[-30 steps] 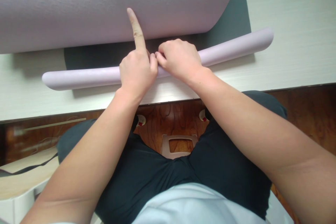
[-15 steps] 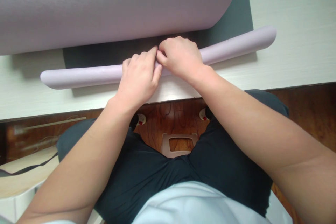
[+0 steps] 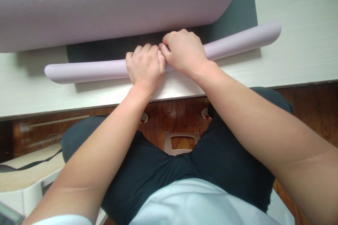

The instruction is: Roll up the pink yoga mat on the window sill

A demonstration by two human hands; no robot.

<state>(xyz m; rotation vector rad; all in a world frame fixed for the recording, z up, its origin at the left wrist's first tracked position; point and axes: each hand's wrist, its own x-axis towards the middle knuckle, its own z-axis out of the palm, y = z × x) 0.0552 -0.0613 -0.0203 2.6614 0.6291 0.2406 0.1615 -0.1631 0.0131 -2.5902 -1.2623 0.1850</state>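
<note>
A lilac mat with a textured face and a dark grey other side lies on the white table. Its near edge is curled into a long thin roll that bends a little at the middle. My left hand is closed over the roll, knuckles up. Right beside it, thumb near the left hand, my right hand also grips the roll with curled fingers. The fingertips of both hands are hidden.
The white table ends just in front of my lap. Below are a wooden floor and a light brown frame-like piece between my legs. At lower left, a pale board carries a dark strap.
My left hand has slid slightly right along the roll and curled its fingers more tightly. The right hand keeps its hold. The whole view has shifted a little.
</note>
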